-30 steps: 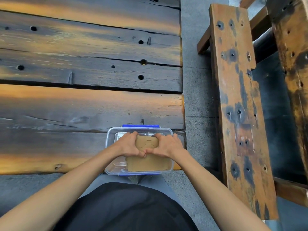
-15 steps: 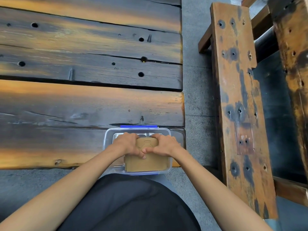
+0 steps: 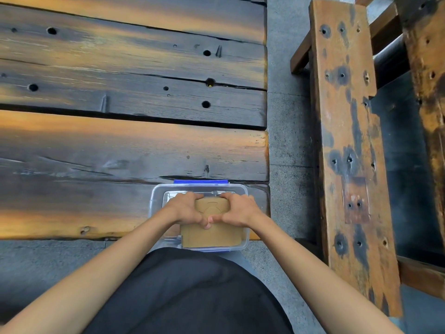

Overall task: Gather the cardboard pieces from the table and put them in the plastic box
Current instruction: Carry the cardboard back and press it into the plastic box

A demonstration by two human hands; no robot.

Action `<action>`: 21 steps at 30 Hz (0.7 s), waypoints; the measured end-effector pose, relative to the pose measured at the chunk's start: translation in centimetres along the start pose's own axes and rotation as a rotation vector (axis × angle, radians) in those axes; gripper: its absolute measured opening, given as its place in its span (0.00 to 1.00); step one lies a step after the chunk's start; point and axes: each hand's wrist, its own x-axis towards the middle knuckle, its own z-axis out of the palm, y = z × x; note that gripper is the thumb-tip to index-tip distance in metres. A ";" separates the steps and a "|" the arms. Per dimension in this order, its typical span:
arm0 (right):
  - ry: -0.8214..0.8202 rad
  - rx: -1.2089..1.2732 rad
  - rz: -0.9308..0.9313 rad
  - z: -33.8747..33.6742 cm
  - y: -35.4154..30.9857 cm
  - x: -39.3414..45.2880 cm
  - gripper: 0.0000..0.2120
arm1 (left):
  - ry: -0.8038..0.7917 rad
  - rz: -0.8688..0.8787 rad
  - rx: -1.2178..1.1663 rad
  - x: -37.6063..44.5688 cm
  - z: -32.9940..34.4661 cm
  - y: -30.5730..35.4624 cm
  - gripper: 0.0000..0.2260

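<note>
The cardboard pieces (image 3: pixel 212 233) were gripped by both hands, left (image 3: pixel 186 209) and right (image 3: pixel 237 209), inside the plastic box (image 3: pixel 156 196) on the desk (image 3: pixel 120 153).

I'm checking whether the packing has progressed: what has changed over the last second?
Very little. Both hands, left hand and right hand, stay pressed on the cardboard pieces inside the plastic box; nothing was picked up or let go. The box sits slightly nearer the table's front edge in view, though the camera shifted too. No loose cardboard shows on the table.
</note>
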 end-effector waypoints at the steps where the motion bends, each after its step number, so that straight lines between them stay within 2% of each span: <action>1: 0.006 0.013 0.013 -0.1 0.0 0.1 0.47 | 0.010 0.014 -0.002 0.1 -0.1 0.0 0.48; 6: 0.038 0.041 0.036 -1.5 -0.2 0.9 0.43 | 0.051 0.064 -0.037 1.1 -1.5 0.5 0.42; 11: 0.038 0.088 0.036 -3.3 -0.9 1.8 0.38 | 0.050 0.080 -0.022 2.0 -3.7 1.2 0.45; 13: 0.049 0.146 0.054 -4.0 -1.0 2.3 0.40 | 0.061 0.087 -0.034 2.3 -4.6 1.5 0.48; 17: 0.078 0.278 0.090 -5.6 -1.0 3.3 0.51 | 0.132 0.131 -0.070 2.8 -6.3 2.3 0.49; 21: 0.073 0.325 0.104 -6.7 -0.8 4.3 0.53 | 0.090 0.105 -0.139 3.8 -7.8 2.0 0.50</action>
